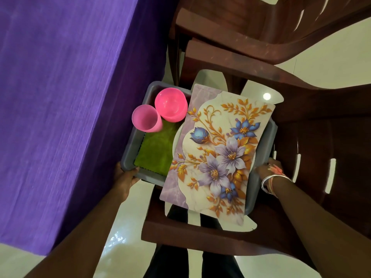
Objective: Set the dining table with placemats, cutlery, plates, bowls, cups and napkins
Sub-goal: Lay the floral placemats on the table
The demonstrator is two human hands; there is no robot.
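1. Grey plastic tub (130, 145) held between both hands, over the seat of a brown plastic chair (321, 137). Cannot tell whether the tub rests on the seat or hangs clear of it.
2. Left hand (124, 177) grips the tub's near-left corner, fingers curled under the rim. Right hand (269, 169) clamps the right-hand rim, fingers wrapped over the edge. The opposed grip likely keeps the load level.
3. Floral placemat (218, 153) lies flat across the tub's right half and overhangs the rim at both ends, being too long to fit inside.
4. White plate (176, 137) shows only as a thin edge under the placemat.
5. Green napkin (154, 151) lies flat on the tub floor, left side.
6. Pink cup (146, 118) stands upright at the far-left rim, touching the pink bowl (170, 105) beside it. Both stand mouth up.
7. No cutlery visible; it may be hidden beneath the placemat.
8. Counter (70, 97), draped in purple cloth, lies just left of the tub; none of the setting is on the part in view. Judgement: task at its start, and the tub probably goes there for unloading.
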